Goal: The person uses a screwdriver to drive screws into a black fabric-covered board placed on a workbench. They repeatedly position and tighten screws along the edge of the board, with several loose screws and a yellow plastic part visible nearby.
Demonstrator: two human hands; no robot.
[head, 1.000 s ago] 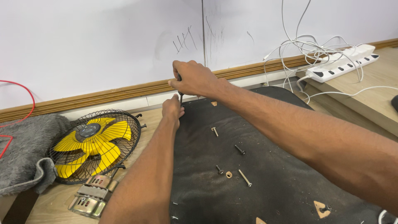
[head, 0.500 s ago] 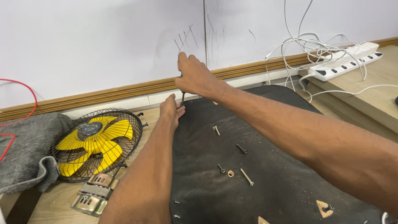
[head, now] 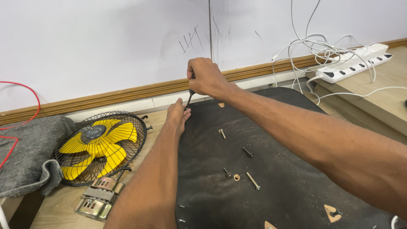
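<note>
My right hand (head: 206,77) is closed around a screwdriver (head: 188,99) that stands nearly upright, its tip at the far left edge of a black board (head: 275,169). My left hand (head: 178,116) rests on that same edge, with its fingertips pinched at the screwdriver's tip; whatever they hold there is hidden. Several loose screws and bolts (head: 250,180) lie on the board nearer to me, with a small washer (head: 236,177) among them.
A yellow fan in a black wire cage (head: 99,144) lies to the left, its metal motor (head: 99,197) beside it. A grey cloth (head: 25,152) and red wire (head: 17,123) are at far left. White power strips (head: 354,63) with tangled white cables sit back right.
My right hand with the screwdriver has shifted slightly along the board's far edge and turned. My left hand stays at the tip.
</note>
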